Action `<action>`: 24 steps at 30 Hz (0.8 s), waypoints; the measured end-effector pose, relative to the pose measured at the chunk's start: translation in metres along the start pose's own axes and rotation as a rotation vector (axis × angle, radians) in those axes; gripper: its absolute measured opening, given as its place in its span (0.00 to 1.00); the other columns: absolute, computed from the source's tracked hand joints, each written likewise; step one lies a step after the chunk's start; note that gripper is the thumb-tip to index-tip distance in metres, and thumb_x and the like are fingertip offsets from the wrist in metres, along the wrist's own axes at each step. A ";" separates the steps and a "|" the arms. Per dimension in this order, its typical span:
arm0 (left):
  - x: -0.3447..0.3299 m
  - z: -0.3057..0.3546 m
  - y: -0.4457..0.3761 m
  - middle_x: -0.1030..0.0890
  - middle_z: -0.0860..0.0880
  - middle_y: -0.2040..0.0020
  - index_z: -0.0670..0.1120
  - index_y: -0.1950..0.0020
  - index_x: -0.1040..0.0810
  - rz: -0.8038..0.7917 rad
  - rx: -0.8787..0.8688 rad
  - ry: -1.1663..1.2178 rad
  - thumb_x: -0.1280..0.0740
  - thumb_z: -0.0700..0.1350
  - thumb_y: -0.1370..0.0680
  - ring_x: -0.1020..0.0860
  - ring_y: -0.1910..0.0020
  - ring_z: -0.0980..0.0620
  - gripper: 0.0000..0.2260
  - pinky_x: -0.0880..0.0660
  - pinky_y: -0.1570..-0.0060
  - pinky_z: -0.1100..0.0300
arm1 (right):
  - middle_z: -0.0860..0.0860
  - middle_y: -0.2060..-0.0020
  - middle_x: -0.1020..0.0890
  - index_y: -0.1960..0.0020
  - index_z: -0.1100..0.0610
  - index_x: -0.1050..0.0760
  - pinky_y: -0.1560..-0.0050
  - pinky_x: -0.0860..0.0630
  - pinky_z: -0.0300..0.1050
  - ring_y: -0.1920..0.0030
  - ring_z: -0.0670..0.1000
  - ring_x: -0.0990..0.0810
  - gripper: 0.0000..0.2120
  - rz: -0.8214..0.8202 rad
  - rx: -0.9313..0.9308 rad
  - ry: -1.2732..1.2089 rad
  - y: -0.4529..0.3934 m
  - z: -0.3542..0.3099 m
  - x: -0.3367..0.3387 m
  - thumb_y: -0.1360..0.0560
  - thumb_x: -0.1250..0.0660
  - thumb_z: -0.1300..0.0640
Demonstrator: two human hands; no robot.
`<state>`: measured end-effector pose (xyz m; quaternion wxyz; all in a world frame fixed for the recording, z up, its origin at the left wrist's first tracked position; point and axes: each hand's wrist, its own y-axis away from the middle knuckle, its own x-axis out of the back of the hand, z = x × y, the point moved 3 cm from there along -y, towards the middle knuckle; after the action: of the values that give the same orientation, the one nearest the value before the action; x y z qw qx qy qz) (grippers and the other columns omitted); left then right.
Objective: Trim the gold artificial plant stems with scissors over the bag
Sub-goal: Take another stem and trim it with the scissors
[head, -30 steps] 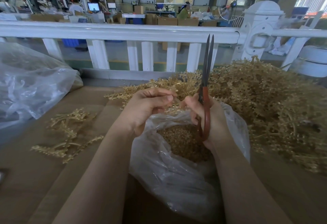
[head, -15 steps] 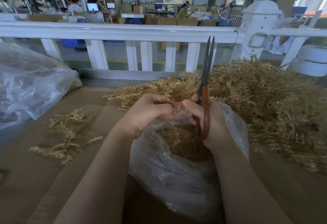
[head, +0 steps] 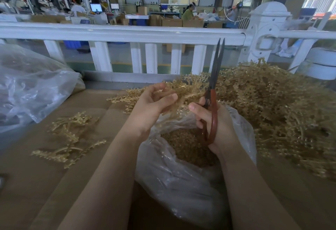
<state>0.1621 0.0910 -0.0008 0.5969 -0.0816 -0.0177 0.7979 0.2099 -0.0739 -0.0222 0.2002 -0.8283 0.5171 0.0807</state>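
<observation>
Fingers of the left hand [head: 154, 106] curl loosely around a gold sprig [head: 174, 110] just above the mouth of the clear bag [head: 181, 184], though whether they truly pinch it I cannot tell. The right hand [head: 216, 126] grips the red-handled scissors [head: 211, 100], blades nearly together and pointing up and away, just right of the sprig. The sprig runs across toward the scissors, so the blades must tip inward to meet it; the big gold pile [head: 272, 111] crowds the right, while cardboard [head: 27, 184] to the left lies freer.
</observation>
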 end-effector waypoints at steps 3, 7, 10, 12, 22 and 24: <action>0.003 0.002 0.001 0.18 0.53 0.49 0.48 0.43 0.23 0.090 -0.012 -0.064 0.26 0.53 0.27 0.19 0.49 0.56 0.17 0.27 0.39 0.54 | 0.46 0.71 0.25 0.55 0.55 0.28 0.74 0.31 0.35 0.74 0.46 0.31 0.10 0.037 0.010 -0.098 0.000 -0.003 0.002 0.29 0.27 0.63; 0.004 0.008 0.003 0.26 0.51 0.73 0.49 0.72 0.24 0.033 -0.058 -0.260 0.30 0.60 0.26 0.32 0.75 0.57 0.20 0.32 0.65 0.65 | 0.48 0.70 0.26 0.55 0.54 0.27 0.75 0.32 0.36 0.74 0.47 0.32 0.10 0.093 0.025 -0.146 0.000 -0.003 0.003 0.24 0.30 0.66; -0.009 0.007 0.008 0.19 0.48 0.71 0.47 0.65 0.15 -0.178 0.020 -0.355 0.32 0.64 0.28 0.30 0.76 0.57 0.21 0.33 0.72 0.69 | 0.46 0.70 0.24 0.55 0.54 0.27 0.75 0.32 0.35 0.74 0.46 0.31 0.09 0.111 0.029 -0.135 0.000 -0.003 0.004 0.24 0.29 0.66; -0.015 0.005 0.009 0.15 0.46 0.63 0.46 0.56 0.14 -0.233 0.065 -0.331 0.32 0.62 0.26 0.27 0.73 0.56 0.19 0.31 0.72 0.68 | 0.45 0.71 0.22 0.54 0.54 0.28 0.74 0.32 0.35 0.74 0.45 0.31 0.10 0.108 0.039 -0.097 0.001 -0.004 0.003 0.26 0.28 0.64; -0.016 0.001 0.006 0.14 0.46 0.59 0.45 0.57 0.15 -0.070 0.076 -0.027 0.25 0.41 0.28 0.15 0.57 0.52 0.01 0.19 0.60 0.62 | 0.42 0.76 0.24 0.57 0.58 0.30 0.71 0.29 0.29 0.74 0.39 0.24 0.12 0.050 0.091 0.111 -0.001 0.000 -0.001 0.26 0.28 0.68; -0.017 0.003 0.007 0.14 0.46 0.58 0.46 0.58 0.15 -0.079 0.076 0.016 0.24 0.43 0.30 0.15 0.56 0.52 0.03 0.20 0.59 0.61 | 0.43 0.73 0.22 0.57 0.56 0.29 0.70 0.29 0.29 0.73 0.39 0.24 0.12 0.046 0.093 0.125 -0.002 0.002 -0.001 0.26 0.27 0.67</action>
<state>0.1601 0.0728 0.0027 0.6308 -0.0646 0.0140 0.7731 0.2114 -0.0718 -0.0233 0.2036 -0.8094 0.5507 0.0092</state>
